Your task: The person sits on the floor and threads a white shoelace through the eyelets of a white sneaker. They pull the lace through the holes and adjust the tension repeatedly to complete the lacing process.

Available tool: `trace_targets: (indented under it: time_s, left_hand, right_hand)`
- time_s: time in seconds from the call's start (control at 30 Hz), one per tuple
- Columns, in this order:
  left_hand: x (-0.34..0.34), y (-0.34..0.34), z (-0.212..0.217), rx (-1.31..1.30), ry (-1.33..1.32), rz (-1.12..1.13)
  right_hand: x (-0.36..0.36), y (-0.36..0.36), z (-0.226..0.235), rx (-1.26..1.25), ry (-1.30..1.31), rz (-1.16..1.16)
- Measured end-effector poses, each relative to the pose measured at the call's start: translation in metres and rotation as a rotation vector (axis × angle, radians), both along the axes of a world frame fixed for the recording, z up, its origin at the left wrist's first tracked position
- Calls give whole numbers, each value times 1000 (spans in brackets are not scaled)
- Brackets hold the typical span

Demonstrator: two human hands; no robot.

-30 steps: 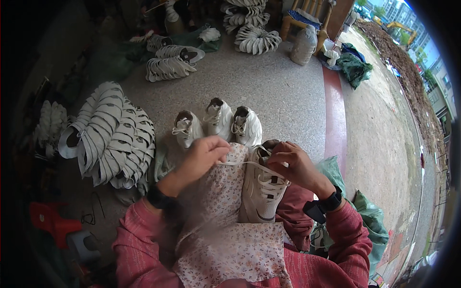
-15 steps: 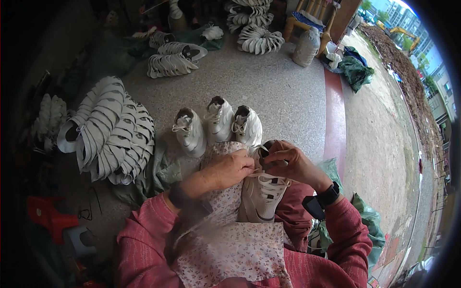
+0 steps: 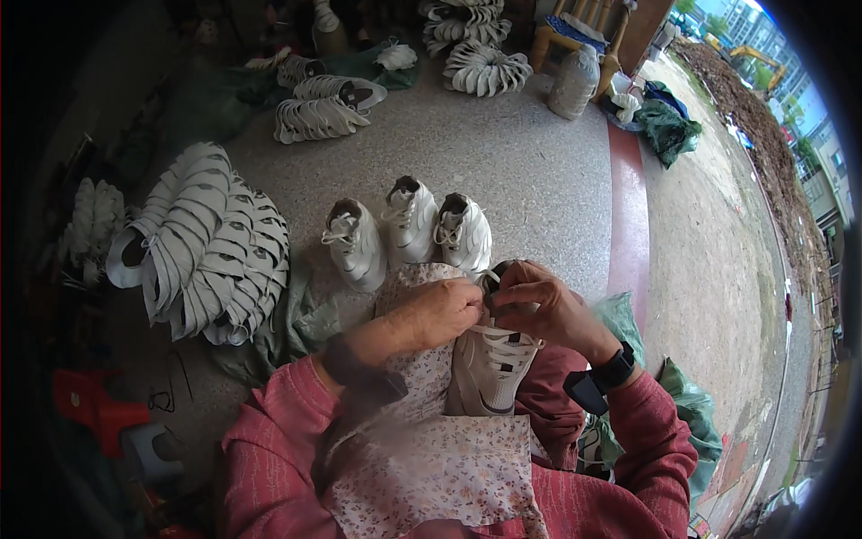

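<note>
A pale beige sneaker (image 3: 485, 382) rests on my lap, its toe toward me, with white laces (image 3: 505, 346) threaded across its tongue. Over its top, my left hand (image 3: 437, 314) is closed with the fingertips pinched on the lace. Close beside it, my right hand (image 3: 549, 310) also pinches the lace, thumb and forefinger bent together. The fingers hide most of the lace ends and part of the shoe's opening. A flowered apron (image 3: 431, 476) covers my lap under the shoe.
Three laced white sneakers (image 3: 410, 229) stand on the speckled floor just beyond my knees. Large nested stacks of shoe uppers (image 3: 215, 251) lie at the left, with smaller stacks (image 3: 323, 117) farther off. A red stool (image 3: 94, 409) is at the lower left. Green sacking (image 3: 691, 422) lies at the right.
My left hand has shifted slightly right, closer to my right hand at the laces. The sneaker stays in place on my lap.
</note>
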State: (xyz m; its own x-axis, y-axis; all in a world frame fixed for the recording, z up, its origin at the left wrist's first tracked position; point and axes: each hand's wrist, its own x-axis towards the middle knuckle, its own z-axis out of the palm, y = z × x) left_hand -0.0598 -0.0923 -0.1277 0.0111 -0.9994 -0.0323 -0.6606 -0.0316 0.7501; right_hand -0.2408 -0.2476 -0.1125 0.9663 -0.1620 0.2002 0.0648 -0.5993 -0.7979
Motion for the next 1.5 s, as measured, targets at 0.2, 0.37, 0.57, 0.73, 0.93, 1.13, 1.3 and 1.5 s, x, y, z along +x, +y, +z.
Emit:
trace_targets:
  time_s: [0.2, 0.37, 0.57, 0.73, 0.93, 1.13, 1.3, 1.5]
  left_hand:
    - [3, -3, 29, 194, 87, 99]
    - [12, 3, 14, 85, 217, 80]
    - [-2, 1, -5, -86, 28, 130]
    - [-6, 7, 5, -427, -143, 181]
    - [-7, 18, 17, -413, -307, -31]
    - [-3, -4, 27, -445, -192, -227]
    - [10, -24, 25, -139, 156, -347]
    - [17, -28, 30, 130, 269, -402]
  right_hand:
    - [-1, 0, 2, -66, -23, -4]
    - [-3, 0, -2, 39, -3, -40]
    - [-2, 3, 0, 28, 5, -35]
    - [-2, -4, 3, -85, -7, 35]
    - [3, 3, -10, -561, -76, -37]
    - [-1, 9, 3, -752, 51, 9]
    - [-13, 9, 11, -830, -38, -79]
    - [-67, -65, 30, -1020, 224, -643]
